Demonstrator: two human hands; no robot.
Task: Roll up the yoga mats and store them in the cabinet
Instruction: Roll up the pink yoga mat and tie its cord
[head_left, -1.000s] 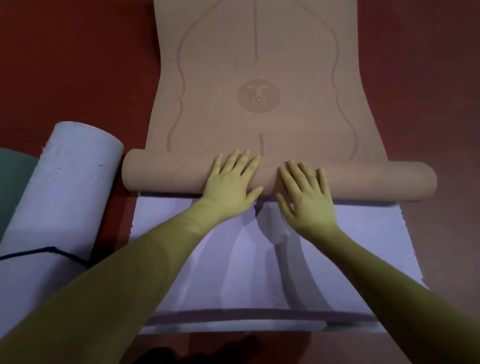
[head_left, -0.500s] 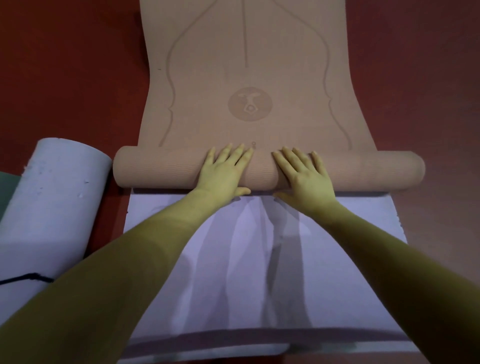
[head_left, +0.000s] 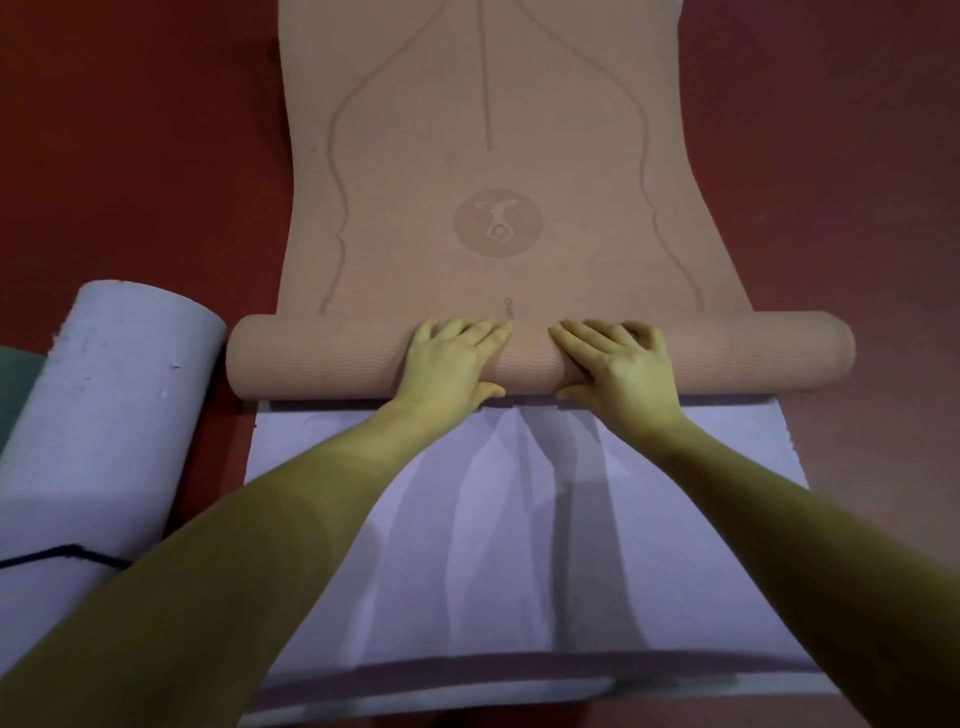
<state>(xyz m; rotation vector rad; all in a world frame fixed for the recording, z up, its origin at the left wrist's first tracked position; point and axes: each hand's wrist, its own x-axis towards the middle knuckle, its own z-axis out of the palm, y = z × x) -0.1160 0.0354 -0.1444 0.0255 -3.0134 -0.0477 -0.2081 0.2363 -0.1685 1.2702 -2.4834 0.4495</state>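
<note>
While both hands press on it, the tan mat (head_left: 498, 156) lies partly rolled on the red floor (head_left: 130, 156), its roll (head_left: 322, 364) running crosswise under the palms. Left hand (head_left: 449, 364) rests flat on the roll, fingers straight and slightly spread, thumb tucked at the near edge; grip apart, not clamped on anything. Right hand (head_left: 621, 369) sits just beside it on the same roll, fingers straight and pointing away, thumb low on the near side; grip apart too. A small gap of roll shows between the two hands. Beyond the fingertips the unrolled part of the tan mat stretches away, with a round logo (head_left: 497, 222) straight ahead of the gap and curved lines to either side. Under the wrists and forearms a lavender mat (head_left: 519, 545) lies flat, its far edge touching the roll. Left of the left hand, well apart, a pale rolled mat (head_left: 114, 405) lies on the floor, with a black cord (head_left: 62, 553) across its near part. A green edge (head_left: 21, 379) shows past it, far left.
</note>
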